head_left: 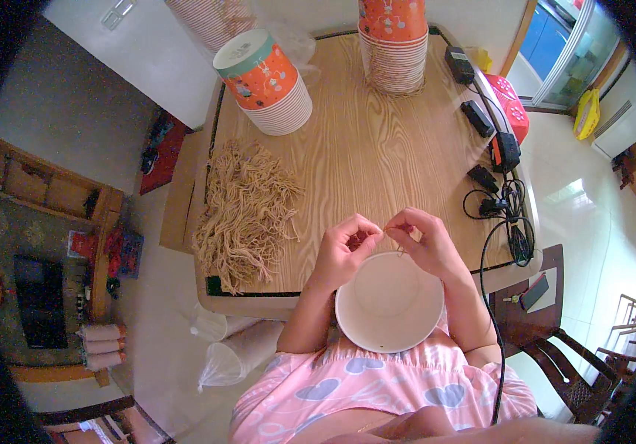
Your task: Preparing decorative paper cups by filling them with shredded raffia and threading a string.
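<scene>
A white paper bucket (390, 307) rests in my lap against the table edge, its open mouth facing up and a small hole near its near rim. Just above its far rim, my left hand (345, 250) and my right hand (427, 241) meet with fingertips pinched together. A thin tan cord (401, 251) shows in part by the right fingers; the rest is hidden by the fingers. To the left of my hands lies a loose heap of tan cords (248, 214) on the wood-grain table (340, 163).
A tilted stack of orange-printed paper buckets (262, 81) stands at the back left, another stack (393, 48) at the back. Black adapters (505, 152) and a coiled cable (518, 222) line the right edge. A dark chair (577, 370) stands at right; clear plastic bags (233, 359) lie below.
</scene>
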`<state>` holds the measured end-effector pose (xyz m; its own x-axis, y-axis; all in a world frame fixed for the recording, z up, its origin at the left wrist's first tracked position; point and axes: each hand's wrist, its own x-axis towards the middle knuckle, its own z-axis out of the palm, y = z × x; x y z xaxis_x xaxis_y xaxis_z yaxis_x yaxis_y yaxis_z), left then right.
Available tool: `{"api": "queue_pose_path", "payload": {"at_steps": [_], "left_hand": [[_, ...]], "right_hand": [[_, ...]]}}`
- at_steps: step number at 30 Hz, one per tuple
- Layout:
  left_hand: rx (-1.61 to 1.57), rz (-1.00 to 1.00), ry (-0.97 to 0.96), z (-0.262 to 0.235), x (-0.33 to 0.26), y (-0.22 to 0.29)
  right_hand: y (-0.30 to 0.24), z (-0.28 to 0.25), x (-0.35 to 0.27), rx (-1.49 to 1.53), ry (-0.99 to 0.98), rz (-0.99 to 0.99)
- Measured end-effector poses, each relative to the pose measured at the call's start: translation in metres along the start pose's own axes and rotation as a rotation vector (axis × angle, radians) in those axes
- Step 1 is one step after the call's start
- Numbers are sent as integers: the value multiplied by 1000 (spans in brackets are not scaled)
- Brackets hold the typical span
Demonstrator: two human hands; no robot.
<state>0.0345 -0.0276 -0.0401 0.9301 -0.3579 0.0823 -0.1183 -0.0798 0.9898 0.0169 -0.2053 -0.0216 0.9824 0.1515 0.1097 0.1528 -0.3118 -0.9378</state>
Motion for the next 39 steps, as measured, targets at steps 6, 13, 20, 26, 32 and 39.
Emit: {"api": "queue_pose_path", "payload": {"at_steps": [6, 13, 20, 26, 32, 39], "left_hand": [[-30, -2, 5, 0, -2, 1], [3, 13, 0, 1, -1, 5], [-130, -50, 110, 2, 1, -7], [-85, -142, -9, 0, 0, -8], [23, -93, 36, 3, 1, 4], [112, -72, 37, 0, 0, 0]], "right_hand": [[1, 0, 1, 36, 0, 9], [1, 0, 2, 35, -9, 30], [-1, -1, 1, 87, -13, 52], [-2, -2, 0, 44, -31, 70], [-2, -3, -2, 35, -45, 72], [-3, -3, -2, -69, -35, 39]]}}
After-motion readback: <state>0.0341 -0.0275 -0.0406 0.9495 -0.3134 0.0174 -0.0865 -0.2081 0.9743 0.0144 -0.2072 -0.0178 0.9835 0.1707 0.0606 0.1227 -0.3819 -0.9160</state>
